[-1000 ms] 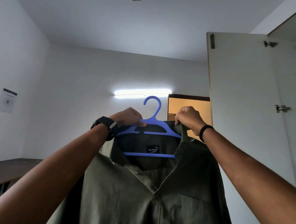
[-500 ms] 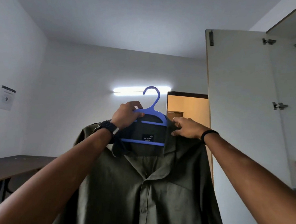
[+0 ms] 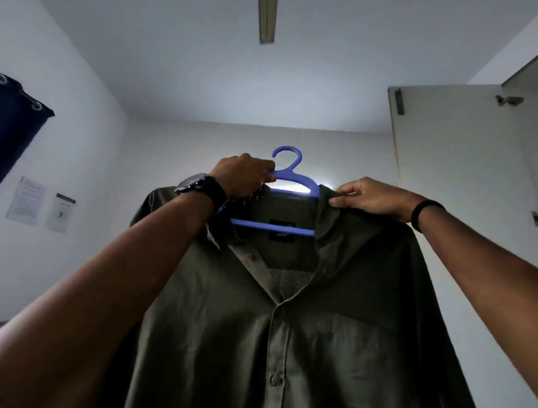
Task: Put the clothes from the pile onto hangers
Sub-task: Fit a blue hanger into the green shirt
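- Hanging on a blue hanger (image 3: pixel 297 180), a dark olive shirt (image 3: pixel 286 329) is held up in front of the person, filling the lower middle of the view.
- The left hand (image 3: pixel 242 177) grips the hanger just left of its hook, fingers curled round the blue arm at the neck.
- The right hand (image 3: pixel 372 196) pinches the shirt's collar at the hanger's right end, thumb under and fingers over the cloth.
- The hanger's hook rises free above the shirt; its lower bar crosses the open neck, over a small black label (image 3: pixel 281 232) sewn inside the collar.
- The shirt's top is unbuttoned and its collar lies open below the hanger; one button (image 3: pixel 274 379) shows lower down on the placket.
- The shirt's left shoulder sits over the hanger behind the left wrist, which wears a black watch (image 3: pixel 200 186).
- A black band (image 3: pixel 423 210) circles the right wrist, right of the hanger.
- Right of the hanger stands an open white wardrobe door (image 3: pixel 468 189) with metal hinges.
- Left of the hanger, two paper sheets (image 3: pixel 40 204) are stuck on the wall, and a dark blue curtain (image 3: pixel 6 127) hangs above them.
- A lit tube lamp glows behind the hanger's right arm, mostly hidden by it.
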